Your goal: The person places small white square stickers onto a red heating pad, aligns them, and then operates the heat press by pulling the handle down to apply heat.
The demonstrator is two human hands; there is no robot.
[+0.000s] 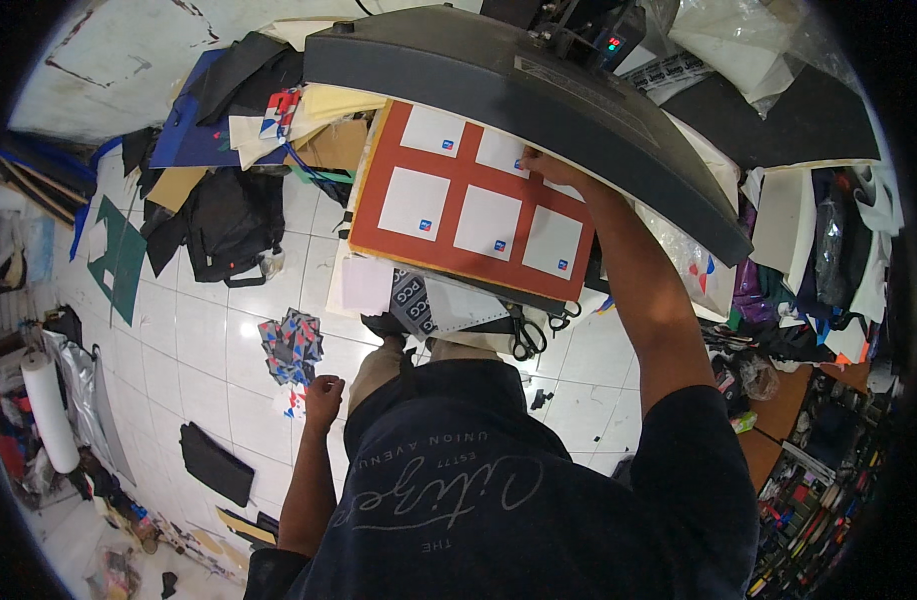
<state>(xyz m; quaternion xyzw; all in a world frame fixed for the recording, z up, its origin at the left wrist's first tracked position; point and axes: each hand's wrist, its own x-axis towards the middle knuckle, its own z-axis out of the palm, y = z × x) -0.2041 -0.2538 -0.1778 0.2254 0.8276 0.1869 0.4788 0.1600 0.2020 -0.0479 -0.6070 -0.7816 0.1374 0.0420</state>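
Observation:
Several white rectangular pieces, one of them a white piece (411,205) at the near left, lie in two rows on the red-brown pad (459,165) of a heat press. Each fully visible piece bears a small blue-and-red mark near a lower corner. My right hand (541,162) reaches under the raised dark upper plate (519,90). Its fingers are pinched together beside the mark on the far middle piece; whatever is between them is hidden. My left hand (325,398) hangs low at my side, fingers curled, with nothing visible in it.
Scissors (528,335) hang at the press's near edge. A pile of small grey, red and blue pieces (292,345) lies on the tiled floor. A black bag (237,225) and green sheet (119,260) lie further left. Cluttered materials (839,250) stand at the right.

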